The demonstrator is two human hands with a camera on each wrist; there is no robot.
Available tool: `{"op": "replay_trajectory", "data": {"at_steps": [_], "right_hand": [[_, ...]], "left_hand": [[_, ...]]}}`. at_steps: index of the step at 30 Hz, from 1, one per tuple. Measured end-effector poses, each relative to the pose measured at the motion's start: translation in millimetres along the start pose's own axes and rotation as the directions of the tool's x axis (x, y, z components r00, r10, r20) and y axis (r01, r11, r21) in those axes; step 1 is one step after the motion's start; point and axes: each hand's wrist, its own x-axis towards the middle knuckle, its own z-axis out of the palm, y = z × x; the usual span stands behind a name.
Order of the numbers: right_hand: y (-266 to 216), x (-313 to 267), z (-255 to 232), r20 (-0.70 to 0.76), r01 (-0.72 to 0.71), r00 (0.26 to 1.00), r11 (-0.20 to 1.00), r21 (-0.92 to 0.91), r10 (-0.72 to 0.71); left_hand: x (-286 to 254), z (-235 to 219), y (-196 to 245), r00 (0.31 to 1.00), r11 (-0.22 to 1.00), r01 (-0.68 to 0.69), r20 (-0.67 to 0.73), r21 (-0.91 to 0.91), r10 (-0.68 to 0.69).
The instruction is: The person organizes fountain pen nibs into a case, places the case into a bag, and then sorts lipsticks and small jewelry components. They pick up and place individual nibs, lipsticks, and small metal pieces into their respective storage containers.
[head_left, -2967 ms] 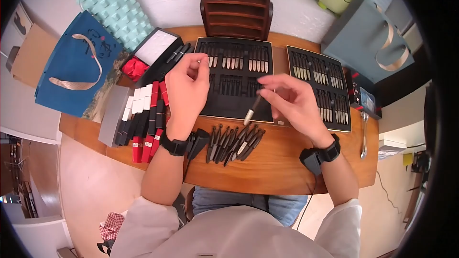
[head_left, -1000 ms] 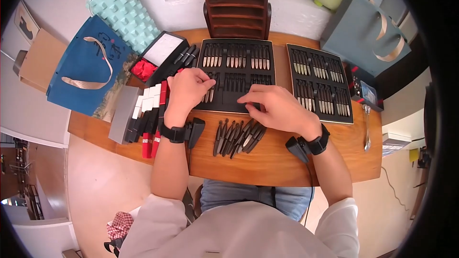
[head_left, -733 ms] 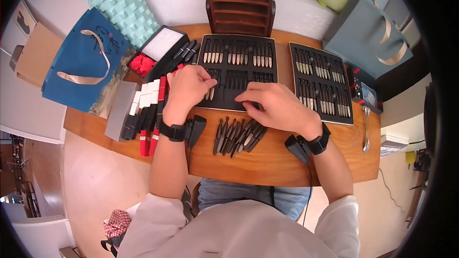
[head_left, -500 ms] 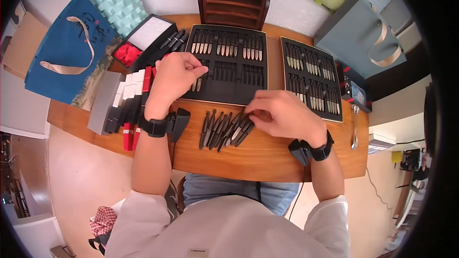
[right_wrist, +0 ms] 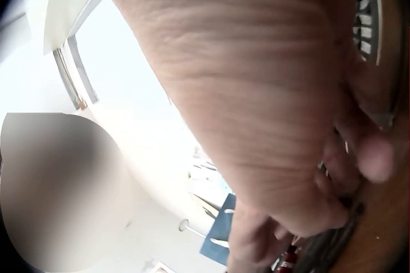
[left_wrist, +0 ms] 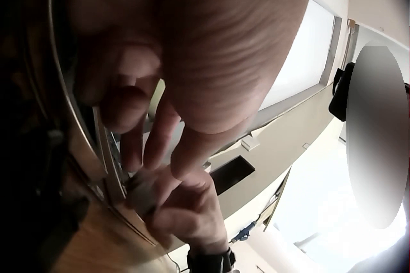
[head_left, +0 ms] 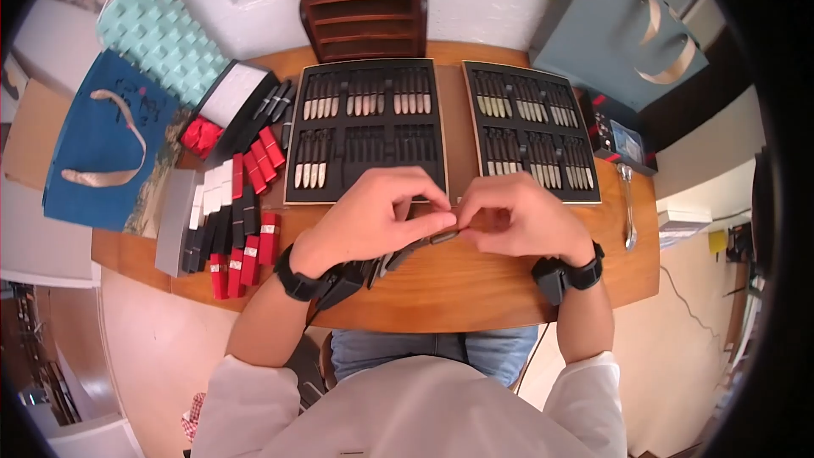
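Note:
Both hands meet over the wooden table, in front of a black tray (head_left: 294, 195) of slim dark sticks with pale tapered ends. My right hand (head_left: 521, 216) pinches a dark stick (head_left: 443, 237) between thumb and forefinger. The thumb and forefinger of my left hand (head_left: 373, 216) come together at the same stick, mostly covering it. In the left wrist view, a blurred grey end (left_wrist: 142, 195) shows between the two hands. A pile of loose dark sticks (head_left: 386, 263) lies under my left hand, largely hidden by it.
A second filled tray (head_left: 593, 197) stands to the right, with a metal spoon-like tool (head_left: 628, 208) beyond it. Red, black and white small boxes (head_left: 227, 229) crowd the left. Behind stand a wooden rack (head_left: 365, 13), a blue bag (head_left: 110, 144) and a grey bag (head_left: 610, 34).
My right hand went from the tray to the pile, took up a dark stick and raised it. My left hand left the tray's lower left and moved right to meet it.

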Motion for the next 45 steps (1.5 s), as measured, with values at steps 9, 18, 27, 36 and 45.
{"op": "replay_trajectory", "data": {"at_steps": [9, 18, 27, 36, 45], "right_hand": [[22.9, -7.4, -21.7, -0.283, 0.030, 0.929, 0.716, 0.697, 0.237], [29.8, -5.6, -20.2, -0.275, -0.029, 0.917, 0.735, 0.677, 0.289], [33.4, -3.8, -18.0, -0.286, -0.001, 0.919, 0.728, 0.686, 0.271], [34.8, -4.9, -15.4, -0.308, 0.038, 0.913, 0.696, 0.717, 0.267], [31.9, -5.4, -17.3, -0.301, 0.032, 0.912, 0.685, 0.728, 0.277]], "left_hand": [[2.2, 5.2, 1.5, 0.953, 0.777, 0.220, -0.041, -0.590, -0.301], [0.9, -0.8, -3.9, 0.950, 0.764, 0.169, -0.105, -0.623, -0.295], [0.2, -2.9, -3.7, 0.947, 0.762, 0.155, -0.125, -0.629, -0.295], [1.3, -2.5, -5.7, 0.926, 0.739, 0.169, -0.150, -0.653, -0.345], [1.8, -2.8, -7.3, 0.931, 0.728, 0.154, -0.148, -0.668, -0.332]]}}
